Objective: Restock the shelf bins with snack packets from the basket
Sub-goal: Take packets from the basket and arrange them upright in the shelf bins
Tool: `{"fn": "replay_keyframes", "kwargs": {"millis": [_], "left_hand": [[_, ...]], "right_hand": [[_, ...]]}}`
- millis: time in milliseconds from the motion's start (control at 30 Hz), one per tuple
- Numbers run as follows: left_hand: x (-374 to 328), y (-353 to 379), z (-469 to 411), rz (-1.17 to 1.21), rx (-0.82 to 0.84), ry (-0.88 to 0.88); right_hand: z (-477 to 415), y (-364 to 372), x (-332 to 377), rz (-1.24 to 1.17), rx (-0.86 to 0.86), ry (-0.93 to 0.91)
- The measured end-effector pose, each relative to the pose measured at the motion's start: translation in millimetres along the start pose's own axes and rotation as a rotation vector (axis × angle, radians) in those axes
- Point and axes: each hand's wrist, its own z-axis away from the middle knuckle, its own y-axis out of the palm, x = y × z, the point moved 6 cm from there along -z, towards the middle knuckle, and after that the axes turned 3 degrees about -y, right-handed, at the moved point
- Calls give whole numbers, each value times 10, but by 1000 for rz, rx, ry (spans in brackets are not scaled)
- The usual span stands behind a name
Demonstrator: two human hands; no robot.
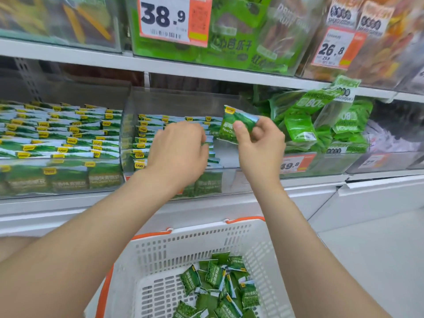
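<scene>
- Lowest and nearest: basket [206, 230], with loose packets [220, 285] in it.
- Behind and above it: middle bin [229, 180], packet rows [146, 134] in its left part, left hand [179, 152] on them.
- Over its right part: single packet [236, 125], pinched in right hand [259, 145].
- Just beside, leftward: left bin [68, 159]; rightward: right bin [321, 162].
- Above all three: upper shelf [183, 67].

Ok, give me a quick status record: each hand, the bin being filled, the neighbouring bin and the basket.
left hand: over the packet rows in the middle bin; grip not visible
right hand: pinches one green packet above the bin's right side
middle bin: rows at left, gap at right
left bin: full rows
basket: holds loose packets
</scene>
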Motion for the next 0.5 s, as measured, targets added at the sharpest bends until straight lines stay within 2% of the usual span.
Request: {"fn": "replay_keyframes", "kwargs": {"millis": [33, 100, 200, 300, 500], "left_hand": [[-19, 65, -27, -113, 48, 26], [-28, 193, -61, -194, 199, 42], [2, 380, -110, -163, 426, 52], [80, 524, -144, -130, 621, 10], [135, 666, -190, -148, 679, 29]], "right_hand": [[-129, 96, -47, 133, 30, -35], [-363, 332, -183, 295, 139, -51], [-641, 702, -468, 465, 289, 9], [-841, 927, -734, 630, 365, 110], [-1085, 1394, -985, 904, 591, 160]]}}
